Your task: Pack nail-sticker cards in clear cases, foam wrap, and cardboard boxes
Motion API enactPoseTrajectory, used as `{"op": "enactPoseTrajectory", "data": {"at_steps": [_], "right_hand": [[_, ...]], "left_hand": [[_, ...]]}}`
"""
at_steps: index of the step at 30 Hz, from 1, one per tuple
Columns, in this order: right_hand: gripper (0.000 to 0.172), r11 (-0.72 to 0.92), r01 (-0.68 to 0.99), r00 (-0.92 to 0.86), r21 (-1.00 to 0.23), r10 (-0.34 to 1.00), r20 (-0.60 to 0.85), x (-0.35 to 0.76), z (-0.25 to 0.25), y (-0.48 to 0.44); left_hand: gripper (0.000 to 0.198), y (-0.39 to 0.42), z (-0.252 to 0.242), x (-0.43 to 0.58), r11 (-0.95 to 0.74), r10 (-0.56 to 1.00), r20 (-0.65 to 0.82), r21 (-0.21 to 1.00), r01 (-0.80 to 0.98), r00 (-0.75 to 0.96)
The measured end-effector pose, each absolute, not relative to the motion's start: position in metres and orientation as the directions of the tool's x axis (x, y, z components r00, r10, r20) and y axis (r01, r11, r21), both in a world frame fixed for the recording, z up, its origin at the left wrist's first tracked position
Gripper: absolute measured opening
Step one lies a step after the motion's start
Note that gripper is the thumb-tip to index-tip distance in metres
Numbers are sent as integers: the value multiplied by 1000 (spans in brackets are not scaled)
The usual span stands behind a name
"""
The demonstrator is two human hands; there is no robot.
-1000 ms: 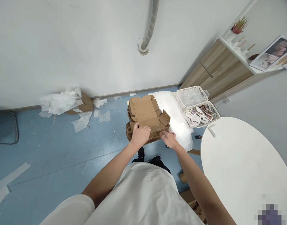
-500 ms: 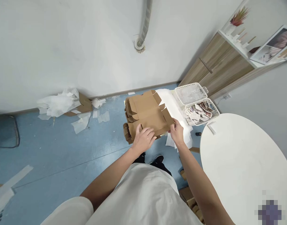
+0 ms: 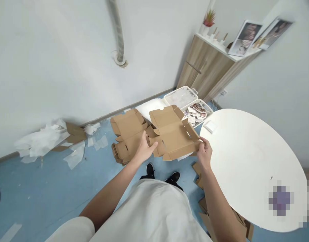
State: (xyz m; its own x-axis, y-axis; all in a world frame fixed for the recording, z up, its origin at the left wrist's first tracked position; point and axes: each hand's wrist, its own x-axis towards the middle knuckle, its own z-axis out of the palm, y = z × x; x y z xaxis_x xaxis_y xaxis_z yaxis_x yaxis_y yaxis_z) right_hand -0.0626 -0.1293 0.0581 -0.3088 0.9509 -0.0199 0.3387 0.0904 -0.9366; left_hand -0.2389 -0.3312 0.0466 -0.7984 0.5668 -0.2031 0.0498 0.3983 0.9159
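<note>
A flat, unfolded cardboard box (image 3: 176, 136) with creased flaps and slots hangs in front of me, its right edge pinched by my right hand (image 3: 204, 153). To its left lies a stack of similar flat cardboard boxes (image 3: 127, 126), partly covered by the held one. My left hand (image 3: 145, 148) is at the right side of that stack, thumb and fingers apart. Its thumb is near the held box's left flap; whether it touches the cardboard I cannot tell.
Beyond the boxes lie white sheets (image 3: 150, 109) and a white basket (image 3: 207, 108) holding small printed packets. A round white table (image 3: 250, 161) stands right, with folded cardboard (image 3: 207, 223) beneath. Crumpled white wrapping (image 3: 43, 137) lies by the wall; a wooden cabinet (image 3: 207, 60) stands behind.
My right hand has drawn one flat box off the stack toward the right. My left hand has opened wider and turned. The view has swung right.
</note>
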Motion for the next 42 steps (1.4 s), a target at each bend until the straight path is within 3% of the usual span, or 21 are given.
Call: {"op": "enactPoseTrajectory", "data": {"at_steps": [4, 13, 17, 21, 25, 28, 36, 42], "right_hand": [[39, -25, 248, -202, -968, 976, -77, -12, 58, -112], [37, -40, 267, -106, -963, 992, -70, 105, 54, -76], [47, 24, 309, -97, -951, 995, -7, 152, 49, -68], [55, -13, 479, 12, -877, 1000, -9, 190, 45, -64], [36, -128, 639, 125, -758, 990, -62, 223, 38, -61], [38, -213, 680, 164, -701, 977, -138, 243, 29, -60], [26, -330, 468, 283, -820, 935, -215, 257, -4, -65], [29, -496, 289, 268, -819, 863, -428, 253, -14, -74]], "left_hand": [[61, -285, 38, -212, 323, 721, -235, 946, 16, -652], [69, -185, 71, -137, 178, 860, -4, 939, 294, -511], [68, -160, 76, -99, 101, 904, 77, 917, 386, -421], [67, -129, 62, -66, 72, 946, 72, 904, 421, -317], [68, -98, 39, -38, 46, 971, 65, 894, 446, -231], [68, -81, 23, -25, 41, 981, 52, 885, 463, -187], [63, -51, -5, -18, 88, 993, -29, 829, 552, -115], [58, -34, -23, -17, 148, 989, -131, 865, 479, -69]]}}
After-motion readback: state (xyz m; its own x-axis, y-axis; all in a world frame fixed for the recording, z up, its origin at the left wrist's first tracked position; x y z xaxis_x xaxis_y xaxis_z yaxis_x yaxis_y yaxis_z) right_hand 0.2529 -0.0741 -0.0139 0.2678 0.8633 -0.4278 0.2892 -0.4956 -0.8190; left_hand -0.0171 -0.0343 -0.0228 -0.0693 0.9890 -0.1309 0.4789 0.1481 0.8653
